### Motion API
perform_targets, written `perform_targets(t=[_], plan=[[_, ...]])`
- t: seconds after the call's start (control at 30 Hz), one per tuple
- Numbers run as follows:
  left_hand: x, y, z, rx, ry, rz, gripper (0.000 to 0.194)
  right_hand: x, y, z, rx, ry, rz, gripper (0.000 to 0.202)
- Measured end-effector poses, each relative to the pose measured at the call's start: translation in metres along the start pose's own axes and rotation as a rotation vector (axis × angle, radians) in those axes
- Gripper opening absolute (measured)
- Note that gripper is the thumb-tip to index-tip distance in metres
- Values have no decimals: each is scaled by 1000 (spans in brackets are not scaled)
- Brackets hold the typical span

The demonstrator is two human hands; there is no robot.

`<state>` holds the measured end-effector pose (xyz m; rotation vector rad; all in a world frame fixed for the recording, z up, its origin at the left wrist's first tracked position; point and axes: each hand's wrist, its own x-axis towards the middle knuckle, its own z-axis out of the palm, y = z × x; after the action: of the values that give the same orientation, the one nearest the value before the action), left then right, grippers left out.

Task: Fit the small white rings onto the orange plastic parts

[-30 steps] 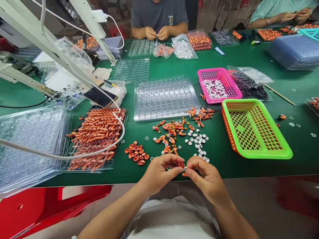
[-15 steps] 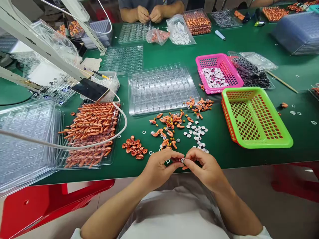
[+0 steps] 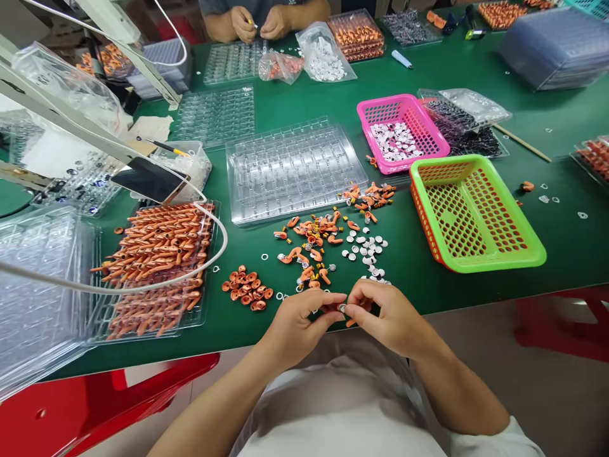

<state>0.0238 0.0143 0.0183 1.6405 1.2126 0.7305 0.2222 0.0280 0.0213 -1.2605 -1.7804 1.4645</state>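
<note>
At the front table edge, my left hand (image 3: 301, 320) and my right hand (image 3: 384, 318) meet fingertip to fingertip. Both pinch a small orange earbud piece (image 3: 341, 308) with a round whitish face; the fingers hide most of it. Just beyond them lie loose orange earbud housings (image 3: 316, 238) with short stems and yellow bits. White round discs (image 3: 371, 251) are scattered beside these, nearer my right hand. Off to the left of my left hand is a pile of orange cup-shaped shells (image 3: 246, 289).
A clear tray of orange stems (image 3: 157, 247) and stacked clear trays (image 3: 38, 273) stand left, under a white cable (image 3: 219, 238). An empty-looking clear tray (image 3: 295, 168) lies mid-table. Right are a pink basket (image 3: 440, 149) and a green basket (image 3: 537, 257). A co-worker's hands (image 3: 259, 24) work opposite.
The view has shifted slightly, so the table's things sit further left. My hands keep the same pinch on the earbud piece. The co-worker's hands have moved a little apart.
</note>
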Motion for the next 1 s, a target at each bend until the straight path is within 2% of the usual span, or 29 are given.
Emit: perform_targets(t=[0.13,0.33,0.63,0.83,1.0], plan=[[-1,-1,1,25,-4,-49,18,2,1,-2,-30,-21,-1,11],[-2,-2,4,85,29,-1,18,4,4,-1,-28,-16,24,10],[-4,-4,16,61,243,-48,14,-1,-1,20,12,215,3,10],[-5,-7,20,-16,304,-96,13,0,-1,32,142,302,8,10],[-6,-9,19,-62,294,-122,13,1,0,32,136,306,-4,13]])
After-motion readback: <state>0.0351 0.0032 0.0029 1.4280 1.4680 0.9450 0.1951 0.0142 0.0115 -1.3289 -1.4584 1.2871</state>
